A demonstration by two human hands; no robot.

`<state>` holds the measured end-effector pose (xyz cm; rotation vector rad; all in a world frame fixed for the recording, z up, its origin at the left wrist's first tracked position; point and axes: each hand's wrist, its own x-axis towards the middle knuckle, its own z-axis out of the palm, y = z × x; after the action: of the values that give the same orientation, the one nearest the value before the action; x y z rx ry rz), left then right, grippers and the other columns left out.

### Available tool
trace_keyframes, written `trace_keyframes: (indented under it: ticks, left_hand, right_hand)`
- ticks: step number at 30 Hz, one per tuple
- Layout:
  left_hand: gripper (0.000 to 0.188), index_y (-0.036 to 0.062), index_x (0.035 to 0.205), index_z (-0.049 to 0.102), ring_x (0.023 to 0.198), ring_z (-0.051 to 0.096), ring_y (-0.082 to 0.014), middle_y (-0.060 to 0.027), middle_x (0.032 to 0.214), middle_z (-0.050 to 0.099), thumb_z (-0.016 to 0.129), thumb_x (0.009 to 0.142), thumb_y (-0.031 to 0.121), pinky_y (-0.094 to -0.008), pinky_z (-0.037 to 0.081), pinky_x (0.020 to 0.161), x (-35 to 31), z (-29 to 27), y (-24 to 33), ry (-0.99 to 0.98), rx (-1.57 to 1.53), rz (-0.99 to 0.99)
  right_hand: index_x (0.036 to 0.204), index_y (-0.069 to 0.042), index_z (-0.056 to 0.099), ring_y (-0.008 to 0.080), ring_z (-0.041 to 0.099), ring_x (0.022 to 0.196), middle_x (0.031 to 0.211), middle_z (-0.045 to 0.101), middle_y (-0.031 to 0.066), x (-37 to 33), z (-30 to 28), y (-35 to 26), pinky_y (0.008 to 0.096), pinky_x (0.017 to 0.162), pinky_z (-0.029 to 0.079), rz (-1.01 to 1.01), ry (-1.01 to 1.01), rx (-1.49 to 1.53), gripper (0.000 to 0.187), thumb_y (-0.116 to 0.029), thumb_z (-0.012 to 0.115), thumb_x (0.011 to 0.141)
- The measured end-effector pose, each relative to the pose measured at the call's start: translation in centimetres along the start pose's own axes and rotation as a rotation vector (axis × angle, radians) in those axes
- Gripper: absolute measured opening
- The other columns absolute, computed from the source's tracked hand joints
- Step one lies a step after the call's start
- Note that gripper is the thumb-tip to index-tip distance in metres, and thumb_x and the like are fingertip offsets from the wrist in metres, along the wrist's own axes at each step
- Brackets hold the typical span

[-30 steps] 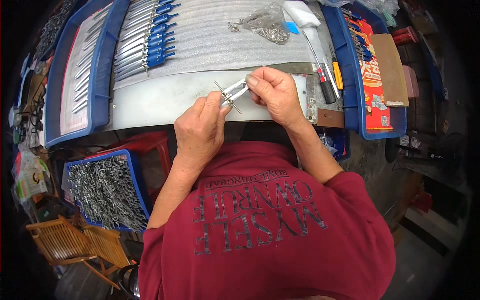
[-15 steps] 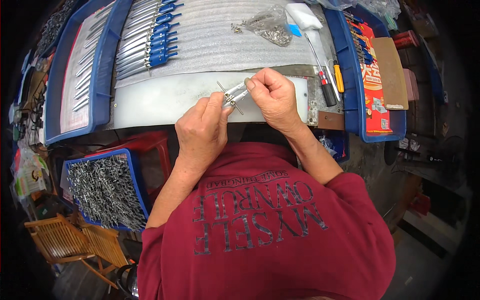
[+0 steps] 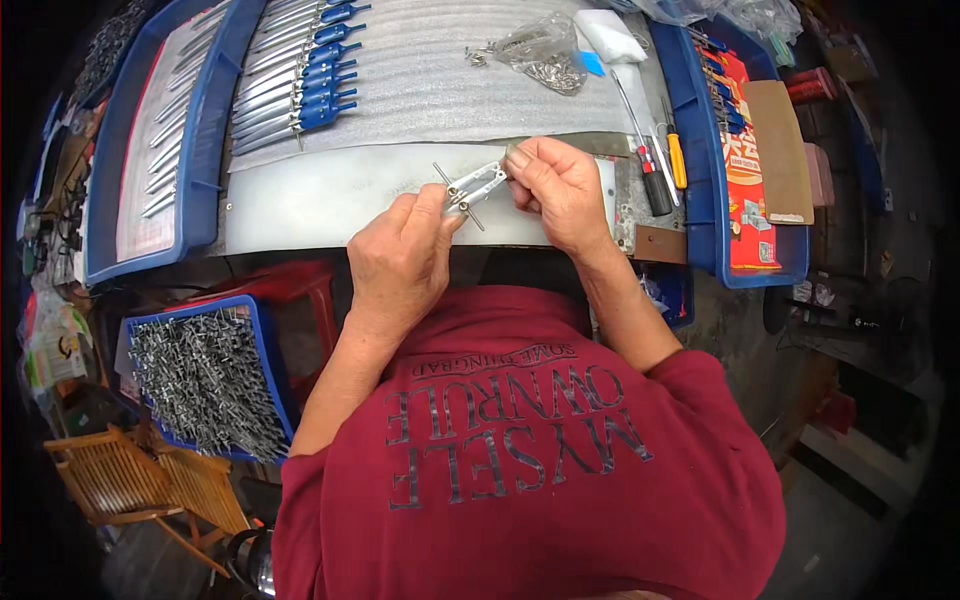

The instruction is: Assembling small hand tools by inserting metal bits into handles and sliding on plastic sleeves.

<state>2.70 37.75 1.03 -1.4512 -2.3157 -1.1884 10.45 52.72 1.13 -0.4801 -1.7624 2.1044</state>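
Over the white work board (image 3: 300,205), I hold a small silver metal part (image 3: 483,188) with two slim arms and thin rods sticking out crosswise near its joint. My left hand (image 3: 402,250) is closed round the joint end, with thumb and forefinger at the rods. At the far ends of the arms, my right hand (image 3: 562,190) is pinched, its thumb and bent forefinger at the tips. Whether those fingers also grip something small is hidden. Behind the board, a row of long silver tools with blue ends (image 3: 320,112) lies on grey foam sheet (image 3: 420,90).
A plastic bag of small metal pieces (image 3: 550,65) lies on the foam. Screwdrivers, one yellow-handled (image 3: 677,160), lie to the right. Blue trays flank the board, left (image 3: 205,150) and right (image 3: 705,150). Lower left, a blue crate (image 3: 278,385) holds many metal parts. A wooden chair (image 3: 110,475) stands below.
My right hand has shifted slightly right along the arms toward their ends, and more of both arms now shows. The left hand keeps its hold with almost no movement.
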Motion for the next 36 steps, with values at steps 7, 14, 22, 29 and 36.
trace_keyframes:
  ticks: [7, 14, 22, 29, 36]
  left_hand:
    - [0.021, 0.0049, 0.09, 0.05, 0.049, 0.048, -0.023, -0.007, 0.062, 0.046, 0.059, 0.072, 0.01, -0.0322, 0.037, 0.042, 0.2, -0.1, 0.0, -0.023, 0.008, -0.003]
    - [0.022, 0.0047, 0.089, 0.05, 0.05, 0.048, -0.0242, -0.0076, 0.062, 0.045, 0.06, 0.07, 0.009, -0.0332, 0.038, 0.043, 0.7, -0.1, -0.1, -0.055, 0.019, 0.022]
    - [0.025, 0.0004, 0.092, 0.05, 0.052, 0.047, -0.0277, -0.0122, 0.064, 0.046, 0.058, 0.068, 0.0, -0.0349, 0.036, 0.045, 2.0, 0.3, -0.3, -0.037, -0.007, 0.057]
    - [0.025, 0.0004, 0.091, 0.05, 0.053, 0.047, -0.0282, -0.012, 0.063, 0.046, 0.057, 0.068, 0.0, -0.0356, 0.037, 0.046, 2.8, 0.9, -2.4, -0.052, 0.01, 0.068]
    - [0.024, 0.0015, 0.09, 0.05, 0.054, 0.048, -0.0292, -0.0123, 0.063, 0.047, 0.057, 0.067, 0.0, -0.0364, 0.038, 0.046, 3.2, 1.6, -2.9, -0.064, 0.057, 0.056]
  right_hand:
    - [0.075, -0.002, 0.054, 0.0023, 0.034, 0.045, 0.055, 0.046, -0.0018, 0.1, -0.2, 0.2, 0.0158, 0.039, 0.025, 0.033, -0.015, 0.031, 0.016, -0.016, 0.051, 0.082]
    - [0.068, -0.003, 0.052, 0.0017, 0.036, 0.052, 0.056, 0.044, -0.0054, 0.2, 0.1, -0.3, 0.0169, 0.046, 0.03, -0.075, -0.001, -0.278, 0.015, -0.013, 0.056, 0.08]
    - [0.068, -0.003, 0.052, 0.002, 0.036, 0.053, 0.058, 0.045, -0.0053, 0.9, 0.1, -0.2, 0.0177, 0.045, 0.029, -0.074, 0.072, -0.237, 0.016, -0.013, 0.055, 0.079]
    - [0.068, 0.0, 0.053, 0.0045, 0.042, 0.054, 0.058, 0.048, -0.0018, 6.0, -3.0, -4.5, 0.021, 0.048, 0.035, -0.412, 0.483, -0.561, 0.019, -0.015, 0.053, 0.08]
    - [0.069, -0.002, 0.055, 0.0054, 0.041, 0.046, 0.057, 0.048, -0.0004, 18.5, -14.3, -9.5, 0.0195, 0.038, 0.033, -0.507, 0.758, -0.13, 0.011, -0.011, 0.054, 0.076]
